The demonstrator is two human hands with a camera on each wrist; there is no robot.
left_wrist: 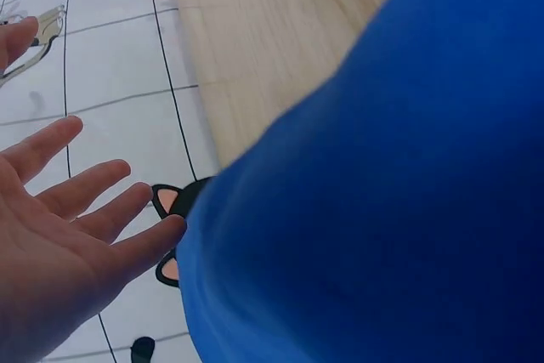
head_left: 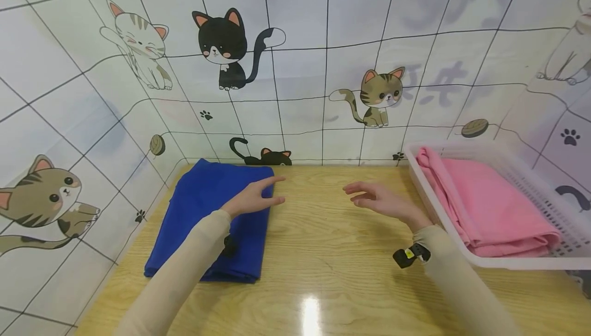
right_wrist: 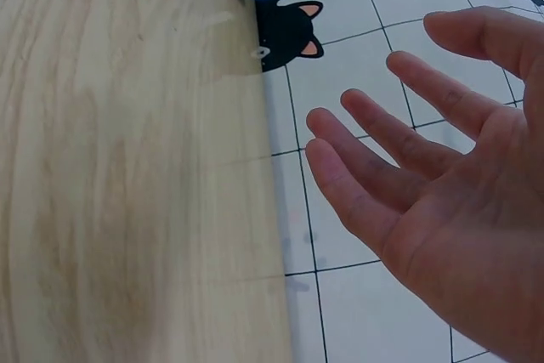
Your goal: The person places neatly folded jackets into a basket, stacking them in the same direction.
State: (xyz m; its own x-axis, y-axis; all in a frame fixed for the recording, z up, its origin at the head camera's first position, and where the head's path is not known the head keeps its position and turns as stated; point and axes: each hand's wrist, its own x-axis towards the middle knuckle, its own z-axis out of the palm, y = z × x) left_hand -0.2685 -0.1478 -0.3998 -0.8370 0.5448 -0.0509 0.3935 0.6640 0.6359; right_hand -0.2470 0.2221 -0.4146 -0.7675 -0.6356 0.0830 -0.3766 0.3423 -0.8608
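A folded blue cloth lies on the left of the wooden table. Over its right edge hovers my left hand, fingers spread and holding nothing. In the left wrist view the blue cloth fills the right side, beside the spread left hand. My right hand is above the table, between the blue cloth and the white basket. Its fingers are relaxed, with nothing in them; the right wrist view shows the palm of this right hand. Folded pink cloth lies inside the basket.
The white plastic basket stands at the table's right side, its near rim towards me. A wall covering with cat drawings and grid lines rises behind the table and along both sides. A dark wrist strap is on my right wrist.
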